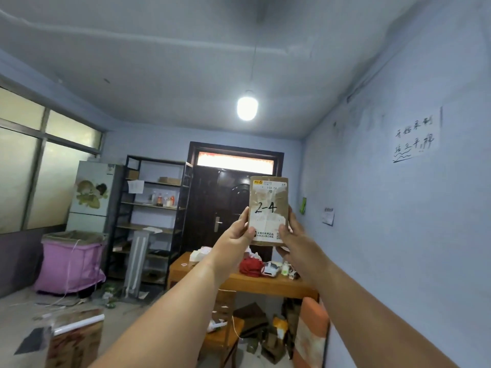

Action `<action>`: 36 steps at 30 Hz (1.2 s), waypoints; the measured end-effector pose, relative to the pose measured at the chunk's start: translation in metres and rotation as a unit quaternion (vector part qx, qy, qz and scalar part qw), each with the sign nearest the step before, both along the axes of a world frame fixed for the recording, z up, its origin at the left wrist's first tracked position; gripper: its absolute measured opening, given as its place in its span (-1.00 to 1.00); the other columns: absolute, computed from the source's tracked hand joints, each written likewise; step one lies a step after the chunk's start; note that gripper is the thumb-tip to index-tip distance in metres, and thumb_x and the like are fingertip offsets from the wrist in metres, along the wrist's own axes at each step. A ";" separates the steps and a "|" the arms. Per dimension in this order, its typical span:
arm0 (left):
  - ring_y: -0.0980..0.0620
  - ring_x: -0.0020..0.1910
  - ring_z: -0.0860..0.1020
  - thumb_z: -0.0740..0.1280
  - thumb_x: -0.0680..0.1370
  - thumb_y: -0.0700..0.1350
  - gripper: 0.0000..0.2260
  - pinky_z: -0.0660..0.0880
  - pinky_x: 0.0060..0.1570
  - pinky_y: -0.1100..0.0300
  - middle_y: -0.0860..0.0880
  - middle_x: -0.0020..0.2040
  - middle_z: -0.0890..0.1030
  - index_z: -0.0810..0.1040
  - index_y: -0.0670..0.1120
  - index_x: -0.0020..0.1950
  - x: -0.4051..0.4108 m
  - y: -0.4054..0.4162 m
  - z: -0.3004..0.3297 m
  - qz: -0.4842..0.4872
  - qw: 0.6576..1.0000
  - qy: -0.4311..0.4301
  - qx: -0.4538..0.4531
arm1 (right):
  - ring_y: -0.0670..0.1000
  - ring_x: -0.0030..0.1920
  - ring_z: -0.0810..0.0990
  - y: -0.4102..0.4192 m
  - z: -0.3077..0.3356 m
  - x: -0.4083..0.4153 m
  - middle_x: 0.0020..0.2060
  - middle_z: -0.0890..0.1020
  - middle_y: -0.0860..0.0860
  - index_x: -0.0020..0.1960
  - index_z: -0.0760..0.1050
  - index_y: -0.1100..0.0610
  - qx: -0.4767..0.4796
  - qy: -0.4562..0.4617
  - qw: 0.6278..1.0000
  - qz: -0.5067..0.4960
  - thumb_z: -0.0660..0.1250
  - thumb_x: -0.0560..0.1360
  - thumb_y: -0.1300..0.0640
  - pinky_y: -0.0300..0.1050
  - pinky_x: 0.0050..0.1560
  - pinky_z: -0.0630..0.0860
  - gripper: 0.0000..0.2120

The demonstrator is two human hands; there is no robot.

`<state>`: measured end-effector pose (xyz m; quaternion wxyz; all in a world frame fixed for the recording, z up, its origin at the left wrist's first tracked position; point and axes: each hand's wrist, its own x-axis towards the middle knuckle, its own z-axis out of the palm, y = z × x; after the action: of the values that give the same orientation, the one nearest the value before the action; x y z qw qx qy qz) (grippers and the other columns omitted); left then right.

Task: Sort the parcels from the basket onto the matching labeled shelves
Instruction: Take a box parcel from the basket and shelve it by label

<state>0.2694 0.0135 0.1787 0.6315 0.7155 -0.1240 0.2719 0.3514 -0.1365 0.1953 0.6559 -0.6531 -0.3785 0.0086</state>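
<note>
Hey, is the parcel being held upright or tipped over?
Upright. The brown parcel stands tall with its handwritten "2-4" reading level, left hand and right hand each gripping a lower side edge.

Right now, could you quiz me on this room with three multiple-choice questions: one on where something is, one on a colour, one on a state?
1. Where is the parcel?
A. on the table
B. held up in both hands
C. on the shelf

2. What colour is the basket?
A. pink
B. green
C. black

3. What state is the ceiling lamp in?
A. off
B. broken
C. lit

Answers:
1 B: the left hand and right hand grip its sides in mid-air.
2 A: its cloth sides are pink.
3 C: the bulb glows bright.
</note>
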 end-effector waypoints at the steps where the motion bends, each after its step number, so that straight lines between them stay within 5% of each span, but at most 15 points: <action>1: 0.20 0.12 0.58 0.16 0.66 -0.06 -0.59 0.55 -0.03 0.33 0.11 0.23 0.57 0.20 0.21 0.49 0.007 -0.009 0.000 -0.021 1.000 -0.008 -0.007 | 0.02 0.25 0.53 -0.012 0.002 0.000 0.31 0.50 -0.07 0.50 0.02 -0.34 -0.012 -0.009 0.999 -0.029 0.13 0.66 0.08 -0.05 0.19 0.56 -0.46; 7: 0.07 0.13 0.56 0.11 0.67 -0.14 -0.64 0.55 0.03 0.26 0.02 0.19 0.57 0.25 0.17 0.43 0.039 -0.089 -0.001 -0.150 0.987 -0.033 -0.054 | -0.08 0.23 0.52 -0.102 0.012 -0.022 0.28 0.50 -0.17 0.48 0.07 -0.33 -0.045 -0.038 0.986 -0.159 0.13 0.65 0.00 -0.13 0.19 0.53 -0.51; 10: 0.03 0.18 0.53 0.16 0.66 -0.06 -0.61 0.42 0.27 -0.04 0.05 0.20 0.58 0.23 0.29 0.44 0.048 -0.138 0.000 -0.215 0.976 -0.021 -0.036 | -0.14 0.24 0.50 -0.156 0.014 -0.054 0.22 0.51 -0.25 0.49 0.06 -0.35 -0.048 -0.040 0.970 -0.234 0.15 0.64 -0.05 -0.17 0.23 0.47 -0.50; 17: 0.20 0.13 0.54 0.24 0.62 -0.09 -0.58 0.45 0.14 0.01 0.33 0.11 0.59 0.32 0.40 0.32 -0.015 -0.252 -0.002 -0.367 0.930 -0.025 -0.016 | -0.09 0.20 0.54 -0.260 0.008 -0.170 0.19 0.56 -0.17 0.29 0.15 -0.57 -0.053 -0.004 0.896 -0.441 0.15 0.65 0.03 -0.19 0.17 0.53 -0.52; 24: 0.12 0.02 0.54 0.22 0.63 -0.17 -0.57 0.48 -0.03 0.17 0.10 0.15 0.57 0.31 0.32 0.35 -0.153 -0.363 0.001 -0.530 0.848 0.009 -0.005 | -0.02 0.13 0.58 -0.339 0.001 -0.356 0.09 0.61 -0.15 0.34 0.17 -0.52 -0.049 0.023 0.780 -0.624 0.18 0.63 0.01 0.03 0.27 0.50 -0.52; 29: 0.19 0.15 0.50 0.22 0.64 -0.11 -0.56 0.47 0.07 0.11 0.26 0.22 0.53 0.25 0.37 0.37 -0.270 -0.426 0.000 -0.602 0.798 -0.007 0.023 | -0.04 0.23 0.54 -0.373 0.002 -0.498 0.20 0.56 -0.22 0.38 0.08 -0.52 -0.060 0.031 0.716 -0.695 0.15 0.63 0.00 0.01 0.28 0.51 -0.49; 36: 0.18 0.09 0.56 0.26 0.61 -0.12 -0.56 0.49 0.00 0.18 0.40 -0.03 0.62 0.30 0.41 0.28 -0.431 -0.478 0.005 -0.660 0.749 -0.041 0.040 | -0.06 0.22 0.55 -0.407 0.001 -0.676 0.24 0.55 -0.18 0.46 0.08 -0.42 -0.045 0.050 0.659 -0.749 0.16 0.64 0.02 -0.02 0.28 0.51 -0.47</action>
<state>-0.1620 -0.4647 0.1837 0.6190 0.4683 -0.6018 -0.1881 -0.3243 -0.5433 0.1966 0.4287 -0.7427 0.2730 -0.4360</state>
